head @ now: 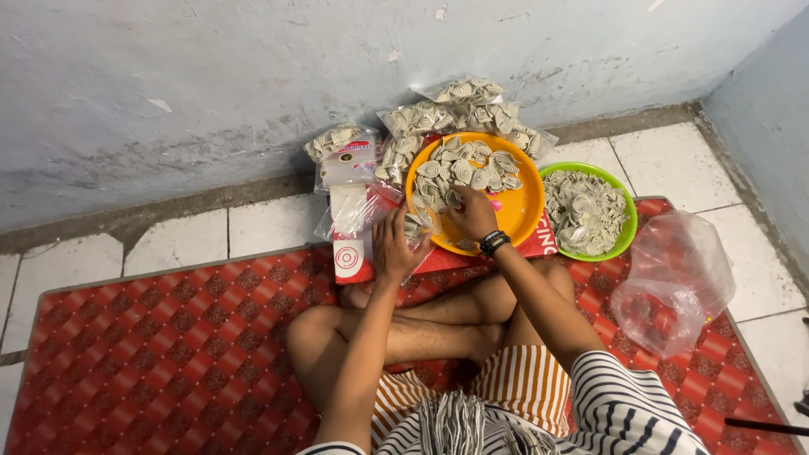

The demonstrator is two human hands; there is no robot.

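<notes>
Clearly the right hand [474, 215] is nearer, fingers pinching spiral chips at the orange plate's [527, 211] near edge; the left hand [394, 246] grips a clear bag [419, 224] just beside.

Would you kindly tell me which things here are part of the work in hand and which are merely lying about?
In use:
- right hand on spiral pieces
- orange plate
- left hand holding small clear bag

Lying about:
- green bowl
- filled bags
- empty plastic bag
- red mat
</notes>
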